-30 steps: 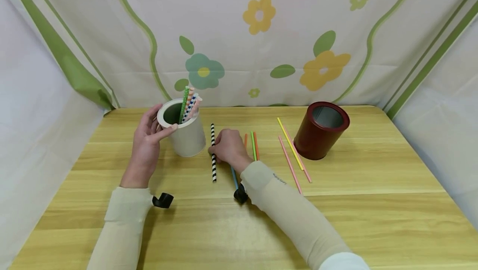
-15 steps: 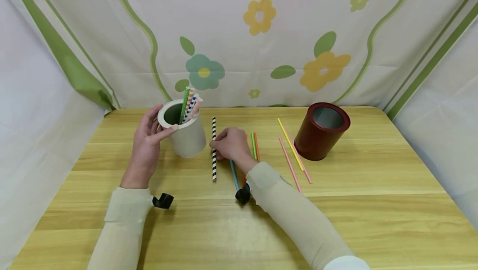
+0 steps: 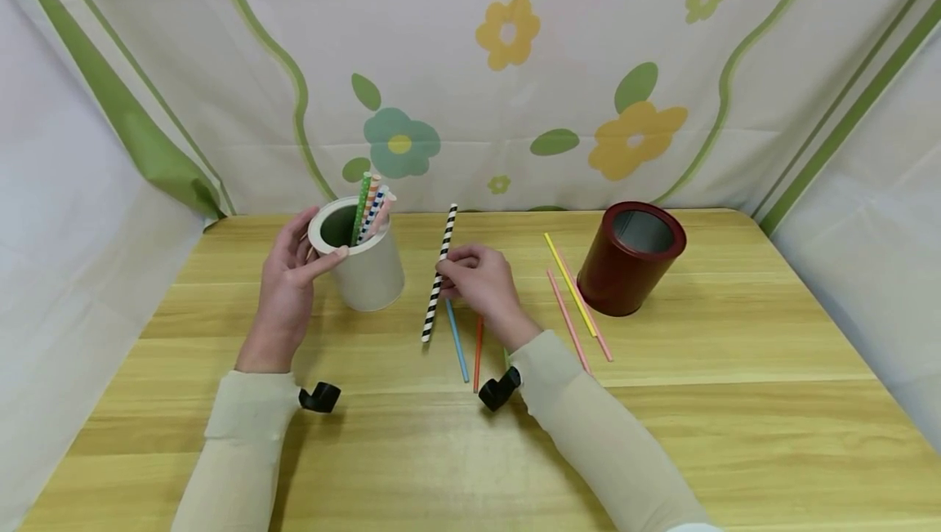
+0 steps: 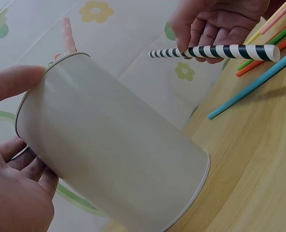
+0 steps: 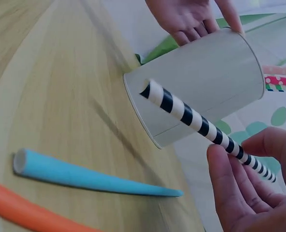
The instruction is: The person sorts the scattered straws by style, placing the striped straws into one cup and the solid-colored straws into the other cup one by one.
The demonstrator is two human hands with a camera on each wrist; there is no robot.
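My left hand [image 3: 288, 291] holds a white can [image 3: 370, 279] upright on the table, thumb on its rim and fingers along its side. Several patterned paper straws [image 3: 373, 209] lean inside the can, their tops above the rim. Between the thumb and fingers of my right hand [image 3: 483, 283] is a black-and-white striped paper straw [image 3: 430, 315]. That straw is raised off the table and tilted, just right of the can. In the right wrist view, my right hand [image 5: 254, 179] pinches the straw near its middle.
A blue straw [image 3: 457, 344] and an orange straw [image 3: 479, 352] lie below my right hand. Farther right are a yellow straw [image 3: 569, 283] and two pink straws [image 3: 568, 319], beside a dark red can [image 3: 625, 274]. A flowered curtain [image 3: 456, 66] hangs behind the table.
The striped straw has been lifted off the table and moved right and up, tilting, in my right hand. My left hand stays on the white can.
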